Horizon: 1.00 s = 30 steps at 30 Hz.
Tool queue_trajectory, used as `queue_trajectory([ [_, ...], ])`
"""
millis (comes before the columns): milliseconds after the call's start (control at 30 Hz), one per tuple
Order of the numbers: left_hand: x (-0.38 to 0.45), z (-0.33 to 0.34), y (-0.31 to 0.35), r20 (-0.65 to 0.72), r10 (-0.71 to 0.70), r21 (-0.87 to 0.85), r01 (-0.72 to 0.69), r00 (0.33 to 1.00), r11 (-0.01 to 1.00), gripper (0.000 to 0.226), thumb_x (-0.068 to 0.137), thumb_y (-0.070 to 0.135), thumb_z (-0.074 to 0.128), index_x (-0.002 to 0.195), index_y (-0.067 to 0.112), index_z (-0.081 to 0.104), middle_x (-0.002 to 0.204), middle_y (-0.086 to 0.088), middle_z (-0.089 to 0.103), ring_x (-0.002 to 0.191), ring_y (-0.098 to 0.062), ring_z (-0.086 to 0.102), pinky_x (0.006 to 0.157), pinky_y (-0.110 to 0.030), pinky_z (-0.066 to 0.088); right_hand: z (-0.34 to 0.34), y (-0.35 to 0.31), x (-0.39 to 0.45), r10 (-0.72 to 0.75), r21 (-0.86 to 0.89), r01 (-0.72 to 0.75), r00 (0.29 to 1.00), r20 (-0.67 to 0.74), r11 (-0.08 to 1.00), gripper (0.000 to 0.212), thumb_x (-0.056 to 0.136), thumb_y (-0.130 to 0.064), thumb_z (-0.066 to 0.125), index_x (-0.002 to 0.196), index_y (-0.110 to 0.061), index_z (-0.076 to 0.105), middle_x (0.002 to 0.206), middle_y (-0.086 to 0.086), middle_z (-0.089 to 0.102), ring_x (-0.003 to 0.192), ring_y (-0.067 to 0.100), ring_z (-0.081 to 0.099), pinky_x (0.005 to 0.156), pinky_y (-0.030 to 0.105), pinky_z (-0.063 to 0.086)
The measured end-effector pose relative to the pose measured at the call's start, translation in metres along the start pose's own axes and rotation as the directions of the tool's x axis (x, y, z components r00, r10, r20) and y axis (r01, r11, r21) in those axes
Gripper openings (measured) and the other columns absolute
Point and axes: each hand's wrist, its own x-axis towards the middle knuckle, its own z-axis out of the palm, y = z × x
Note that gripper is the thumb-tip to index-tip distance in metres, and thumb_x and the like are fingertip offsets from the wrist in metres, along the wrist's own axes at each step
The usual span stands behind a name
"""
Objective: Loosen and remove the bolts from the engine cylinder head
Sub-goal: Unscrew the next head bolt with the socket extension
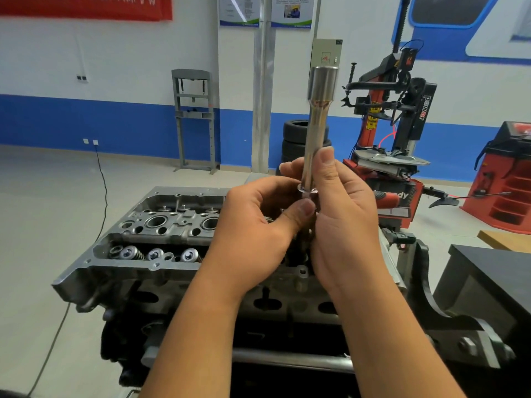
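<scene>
Two bare hands (296, 225) and forearms, no sleeves, gloves or jewellery

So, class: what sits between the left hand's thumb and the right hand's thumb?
The head view shows the upright long socket, with a washer-like ring at its lower end.

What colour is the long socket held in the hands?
Shiny silver metal, on the long socket in the head view.
</scene>
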Motion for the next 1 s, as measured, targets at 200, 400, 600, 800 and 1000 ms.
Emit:
queue_trajectory([
  [200,-0.0021,-0.0015,-0.0011,-0.006,0.017,0.004,-0.017,1.0,1.0,0.024,0.091,0.027,0.075,0.115,0.025,0.078,0.104,0.012,0.08,0.099,-0.008,0.075,0.086,-0.025,0.062,-0.0004,0.0002,-0.0011,-0.018,-0.022,0.018,1.0,0.0,1.0,0.046,0.078,-0.057,0.071,0.09,-0.013,0.074,0.096,0.007,0.076,0.099,0.03,0.073,0.089,0.057,0.061],
  [400,-0.0011,-0.0005,-0.003,-0.038,0.025,-0.003,-0.025,0.999,1.0,0.023,0.09,0.02,0.079,0.112,0.026,0.077,0.101,0.012,0.08,0.098,-0.008,0.076,0.082,-0.024,0.062,0.0008,-0.0003,-0.0008,0.009,0.018,-0.009,1.0,0.004,1.0,0.038,0.083,-0.054,0.069,0.087,-0.017,0.075,0.097,0.009,0.076,0.098,0.031,0.073,0.092,0.063,0.058],
  [600,-0.0014,-0.0033,-0.0022,0.073,0.014,-0.019,-0.013,0.997,1.0,0.027,0.098,0.021,0.07,0.125,0.022,0.074,0.112,0.009,0.079,0.111,-0.013,0.073,0.094,-0.034,0.06,0.0,-0.0002,-0.0014,-0.024,-0.015,0.024,1.0,0.018,1.0,0.047,0.078,-0.057,0.071,0.092,-0.013,0.074,0.099,0.011,0.076,0.1,0.031,0.074,0.088,0.051,0.063],
  [800,-0.0007,0.0013,-0.0009,-0.076,0.035,0.025,-0.033,0.997,0.999,0.02,0.084,0.02,0.085,0.102,0.026,0.077,0.09,0.012,0.078,0.082,-0.005,0.074,0.07,-0.017,0.057,0.0007,0.0008,0.0,0.001,0.023,-0.002,1.0,0.028,1.0,0.037,0.081,-0.055,0.071,0.086,-0.018,0.075,0.095,0.009,0.075,0.093,0.027,0.073,0.085,0.053,0.063],
  [1000,-0.0017,-0.0008,-0.0012,-0.023,0.066,-0.023,-0.067,0.998,0.998,0.019,0.094,0.021,0.076,0.113,0.026,0.078,0.101,0.01,0.079,0.097,-0.007,0.075,0.082,-0.022,0.06,0.0007,0.0011,-0.0005,-0.045,-0.041,0.046,0.999,0.031,0.998,0.046,0.081,-0.058,0.066,0.092,-0.014,0.076,0.098,0.01,0.076,0.098,0.026,0.075,0.086,0.048,0.063],
])
